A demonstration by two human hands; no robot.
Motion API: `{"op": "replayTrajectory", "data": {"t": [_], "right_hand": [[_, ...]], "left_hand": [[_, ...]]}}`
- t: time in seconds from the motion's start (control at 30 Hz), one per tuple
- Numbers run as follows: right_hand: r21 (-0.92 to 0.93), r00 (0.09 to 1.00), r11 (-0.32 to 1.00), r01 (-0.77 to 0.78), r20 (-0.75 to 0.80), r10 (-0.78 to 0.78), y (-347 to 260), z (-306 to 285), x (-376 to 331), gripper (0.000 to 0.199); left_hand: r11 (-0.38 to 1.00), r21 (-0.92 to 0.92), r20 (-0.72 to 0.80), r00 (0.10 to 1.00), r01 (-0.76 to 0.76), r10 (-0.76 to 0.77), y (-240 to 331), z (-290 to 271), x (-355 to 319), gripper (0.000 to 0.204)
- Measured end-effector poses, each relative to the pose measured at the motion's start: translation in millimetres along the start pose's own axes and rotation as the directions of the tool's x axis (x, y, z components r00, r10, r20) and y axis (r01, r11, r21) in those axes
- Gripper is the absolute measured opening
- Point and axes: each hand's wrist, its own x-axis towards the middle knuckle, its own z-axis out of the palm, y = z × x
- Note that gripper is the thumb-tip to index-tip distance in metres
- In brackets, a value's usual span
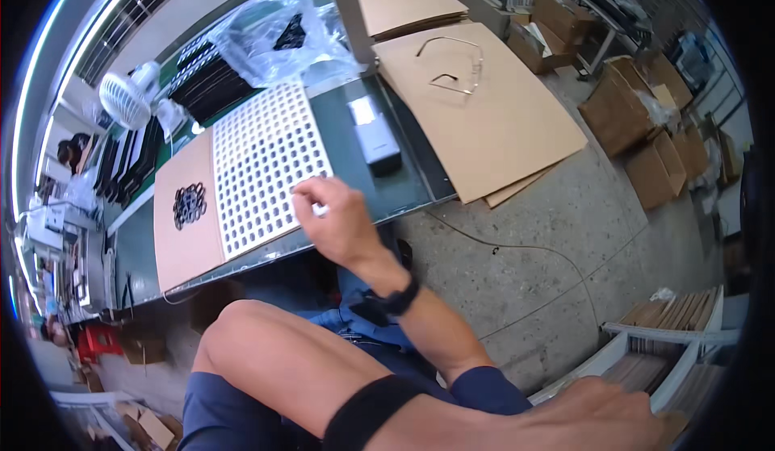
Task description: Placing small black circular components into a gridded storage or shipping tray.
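My right hand [333,219], a dark watch on its wrist, is at the near right corner of a white sheet [266,160]. Rows of small dark pieces cover that sheet. Its thumb and fingers are pinched together; a bit of white shows beside them, but what they hold I cannot make out. Brown cardboard [184,253] lies left of the sheet with a small heap of black rings [190,206] on it. My left forearm, with a black band, crosses in front of me to the lower right. There my left hand [593,413] is blurred, its fingers mostly hidden.
A grey box [374,135] stands on the green table right of the sheet. Beyond it, eyeglasses [454,89] lie on stacked cardboard sheets [517,140]. Clear plastic bags [270,43], dark trays [208,88] and a white fan [124,101] are at the back. Open cartons [622,100] sit on the floor.
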Motion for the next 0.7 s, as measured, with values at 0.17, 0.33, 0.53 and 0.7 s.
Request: {"op": "replayTrajectory", "data": {"t": [0.17, 0.33, 0.53, 0.7], "right_hand": [[-0.503, 0.971, 0.850, 0.157, -0.078, -0.225, -45.6, -85.4, 48.2, 0.017], [-0.956, 0.969, 0.290, 0.041, -0.033, -0.246, -12.2, -153.2, 111.1, 0.034], [-0.997, 0.996, 0.069, -0.018, -0.012, 0.087, 1.8, -147.1, 133.4, 0.037], [-0.999, 0.999, 0.016, 0.033, 0.034, 0.017, 12.6, -165.2, 135.9, 0.033]], "left_hand": [[0.998, -0.034, -0.244, 0.969, -0.049, 0.039, 22.5, -12.4, -40.5, 0.027], [0.994, 0.005, -0.016, 0.994, 0.110, -0.110, 53.9, -35.2, -75.9, 0.035], [0.992, 0.113, -0.204, 0.976, -0.058, 0.080, 77.9, -54.2, -127.5, 0.039], [0.992, -0.110, -0.426, 0.899, 0.061, -0.102, 48.9, -56.3, -191.1, 0.041]]}}
